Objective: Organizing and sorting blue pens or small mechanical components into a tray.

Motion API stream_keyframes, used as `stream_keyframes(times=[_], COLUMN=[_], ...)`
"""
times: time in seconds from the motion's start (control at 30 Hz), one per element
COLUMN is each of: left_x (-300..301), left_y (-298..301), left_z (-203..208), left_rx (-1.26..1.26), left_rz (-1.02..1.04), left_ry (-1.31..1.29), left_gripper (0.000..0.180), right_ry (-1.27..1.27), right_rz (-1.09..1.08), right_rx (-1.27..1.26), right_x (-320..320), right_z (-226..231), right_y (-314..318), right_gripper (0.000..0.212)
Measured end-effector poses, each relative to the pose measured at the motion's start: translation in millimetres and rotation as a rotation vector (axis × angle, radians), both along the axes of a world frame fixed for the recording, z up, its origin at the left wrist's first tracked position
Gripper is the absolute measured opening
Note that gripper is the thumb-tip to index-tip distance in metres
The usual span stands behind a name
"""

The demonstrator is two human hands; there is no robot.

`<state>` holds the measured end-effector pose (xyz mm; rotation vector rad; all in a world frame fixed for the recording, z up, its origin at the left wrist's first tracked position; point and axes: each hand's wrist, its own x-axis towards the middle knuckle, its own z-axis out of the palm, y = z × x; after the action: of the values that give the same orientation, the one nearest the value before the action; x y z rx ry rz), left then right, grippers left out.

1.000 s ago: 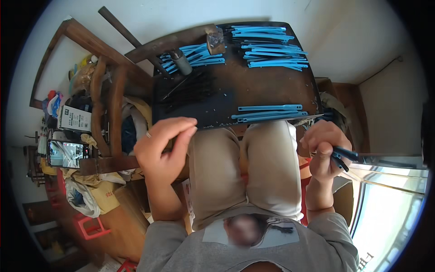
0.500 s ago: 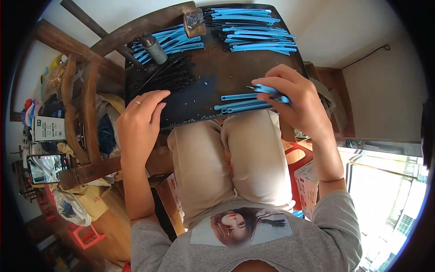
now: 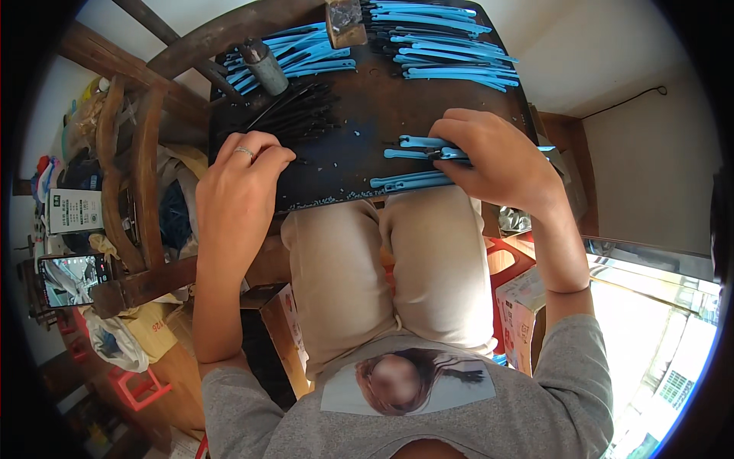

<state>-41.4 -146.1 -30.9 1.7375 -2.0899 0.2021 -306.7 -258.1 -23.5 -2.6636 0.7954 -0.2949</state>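
Note:
My left hand [image 3: 246, 172], with a ring on one finger, is at the table's left front. Its thumb and fingers are pinched together, and a small dark end of a thin black strip [image 3: 303, 161] shows at the fingertips. Beside it lies a pile of black strips [image 3: 294, 118]. My right hand [image 3: 493, 157] is curled over the right front of the table, closed around a small blue tool [image 3: 453, 154] mostly hidden by the fingers. Under and beside that hand lie blue strips [image 3: 413, 182] with a slotted or holed end.
Stacks of blue and black strips [image 3: 459, 57] fill the back right of the dark table [image 3: 367, 99]. At the back left are more blue strips [image 3: 321, 57], a grey metal cylinder [image 3: 266, 69] and a wooden block [image 3: 346, 27]. A phone [image 3: 74, 280] stands left of a wooden frame.
My right hand has lowered onto the blue strips with the blue tool in it. My left fingers have closed into a pinch near the black strips. The view has shifted slightly.

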Motion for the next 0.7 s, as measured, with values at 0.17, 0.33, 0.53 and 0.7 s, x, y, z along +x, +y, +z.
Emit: stream_keyframes(times=[0.17, 0.33, 0.53, 0.7], left_x=[-1, -8, -38, -44], left_y=[-6, -7, -29, -62], left_z=[1, 5, 11, 3], left_rx=[-0.052, -0.206, -0.260, -0.188], left_rz=[-0.082, -0.145, -0.056, -0.127], left_ry=[-0.001, 0.158, 1.045, 1.177], left_gripper=[0.014, 0.014, 0.010, 0.011], right_ry=[-0.100, -0.200, -0.389, -0.378], right_rz=[0.027, 0.046, 0.078, -0.061], right_rx=[0.006, -0.069, -0.051, -0.116], right_x=[-5, -3, 13, 34], right_z=[-5, 1, 0, 1], right_y=[-3, -3, -10, -19], right_gripper=[0.028, 0.038, 0.046, 0.035])
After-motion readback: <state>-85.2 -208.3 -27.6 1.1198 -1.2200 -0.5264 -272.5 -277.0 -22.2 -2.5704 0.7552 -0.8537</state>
